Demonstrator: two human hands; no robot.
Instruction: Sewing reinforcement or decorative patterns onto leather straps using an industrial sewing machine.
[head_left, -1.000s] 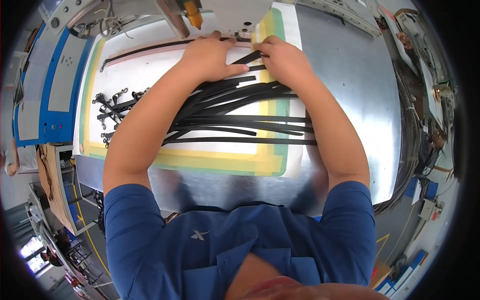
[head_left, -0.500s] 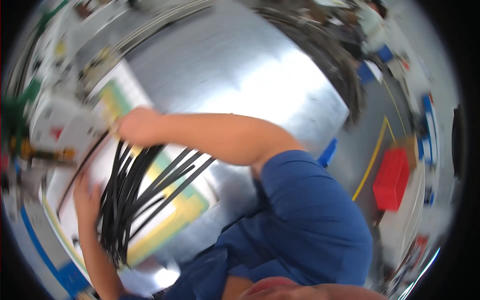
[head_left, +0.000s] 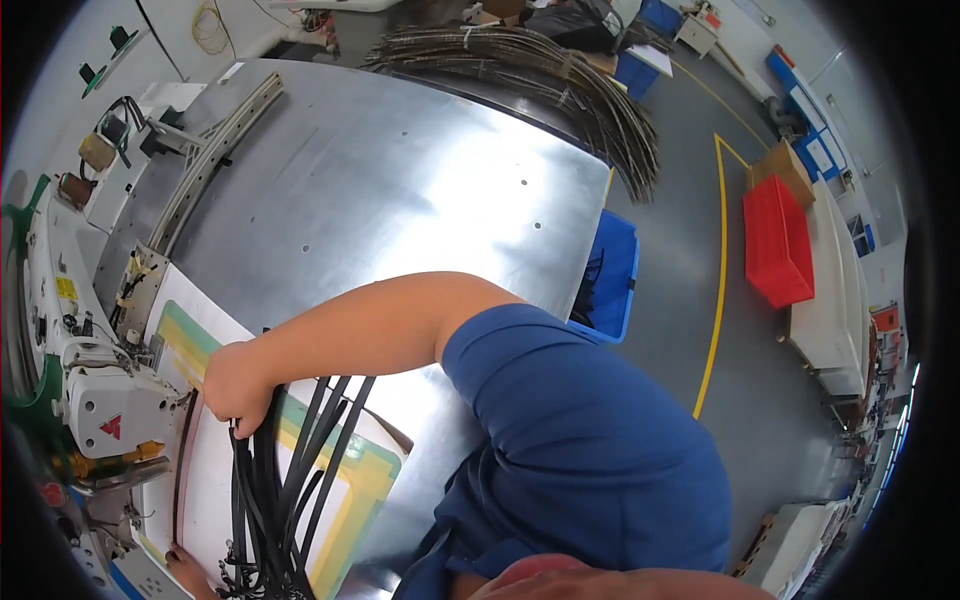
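many black straps (head_left: 262,485) are lying on the white board (head_left: 212,478), the right hand (head_left: 238,420) seemingly gripping one's end, perhaps sorting it out and needing a fine pinch, while the left hand's (head_left: 187,570) hold is not showing.

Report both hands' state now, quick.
Left hand: partly in view at the lower edge; open or closed cannot be told.
Right hand: fingers curled at the black straps; grip cannot be told.
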